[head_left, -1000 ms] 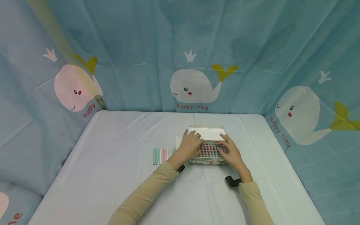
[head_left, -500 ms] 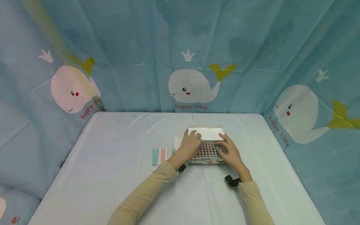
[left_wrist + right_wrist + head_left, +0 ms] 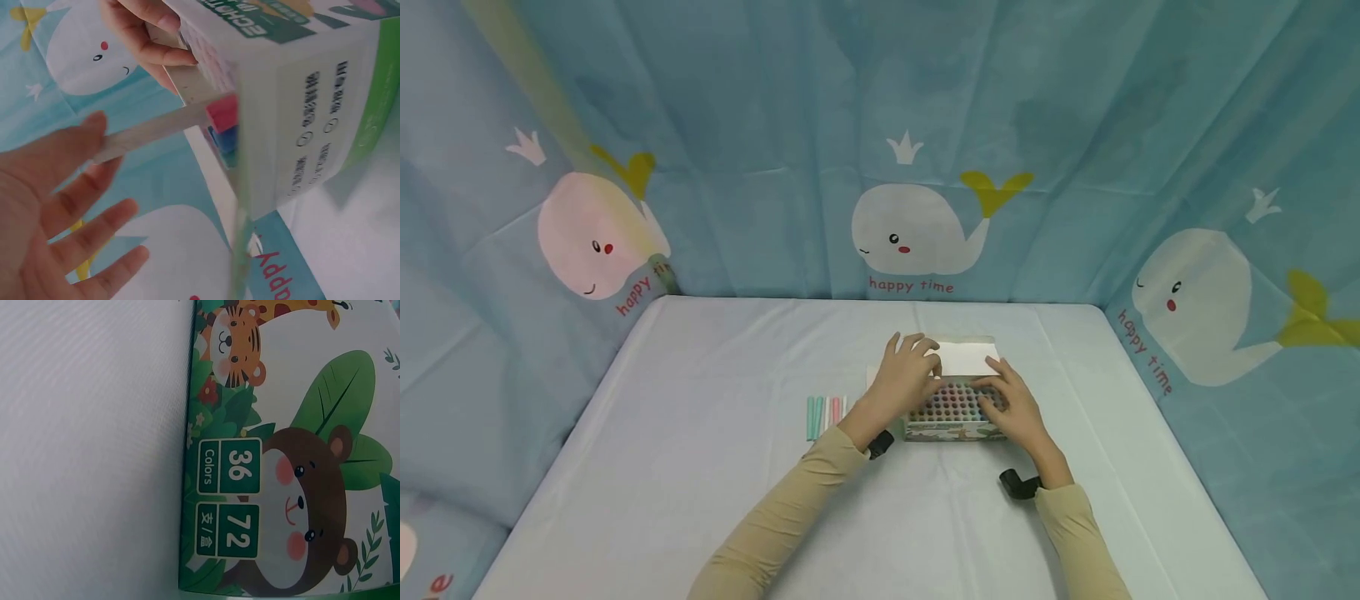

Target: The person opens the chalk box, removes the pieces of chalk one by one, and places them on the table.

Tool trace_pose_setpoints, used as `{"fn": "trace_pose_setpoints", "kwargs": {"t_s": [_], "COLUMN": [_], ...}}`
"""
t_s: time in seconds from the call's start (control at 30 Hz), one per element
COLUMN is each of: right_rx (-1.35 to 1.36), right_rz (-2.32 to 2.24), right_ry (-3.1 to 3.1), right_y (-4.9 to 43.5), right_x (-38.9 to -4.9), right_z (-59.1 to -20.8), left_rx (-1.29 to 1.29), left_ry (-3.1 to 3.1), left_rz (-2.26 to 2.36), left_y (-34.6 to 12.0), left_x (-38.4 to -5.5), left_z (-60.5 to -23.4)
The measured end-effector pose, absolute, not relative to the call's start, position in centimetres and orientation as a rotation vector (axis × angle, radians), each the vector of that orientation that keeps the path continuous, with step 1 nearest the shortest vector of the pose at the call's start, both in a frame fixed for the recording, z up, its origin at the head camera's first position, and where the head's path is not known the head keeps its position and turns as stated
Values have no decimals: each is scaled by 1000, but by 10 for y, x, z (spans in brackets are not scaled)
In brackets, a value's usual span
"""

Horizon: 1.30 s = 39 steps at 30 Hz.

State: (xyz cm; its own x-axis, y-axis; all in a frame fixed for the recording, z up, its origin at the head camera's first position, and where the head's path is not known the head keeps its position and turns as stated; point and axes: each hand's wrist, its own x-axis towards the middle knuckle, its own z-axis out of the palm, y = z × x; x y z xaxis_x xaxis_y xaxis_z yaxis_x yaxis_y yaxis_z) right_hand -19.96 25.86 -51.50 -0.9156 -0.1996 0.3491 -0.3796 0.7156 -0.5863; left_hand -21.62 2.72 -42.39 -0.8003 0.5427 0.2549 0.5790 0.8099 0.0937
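A chalk box stands with its top open, packed with rows of coloured chalk ends. Over its left part is my left hand. In the left wrist view, the thumb and index finger pinch a pale chalk stick, whose far end overlaps the box's opening near a red chalk; the other fingers are spread. My right hand holds the box at its right end, fingers bent over the rim and one near the raised lid. The right wrist view shows only the animal-printed side, not that hand.
Left of the box, several chalk sticks in green, white and pink lie side by side on the white tablecloth. A side flap sticks out at the box's left. Blue whale-print curtains surround the table.
My left hand has risen slightly and shifted back and left over the box, with its fingers lifted. The right hand, the box and the loose sticks stay in place.
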Motion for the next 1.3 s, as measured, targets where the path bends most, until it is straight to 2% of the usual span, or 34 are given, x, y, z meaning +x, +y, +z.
{"fn": "trace_pose_setpoints", "kwargs": {"t_s": [0.8, 1.3], "right_rx": [464, 456], "right_rz": [1017, 1016], "right_ry": [-2659, -2655], "right_y": [258, 259], "right_x": [-197, -199], "right_z": [-513, -517], "left_rx": [-716, -583], "left_ry": [-2315, -2295], "left_rz": [-1023, -1155], "left_y": [-20, -54], "left_x": [-212, -205], "left_z": [-411, -410]}}
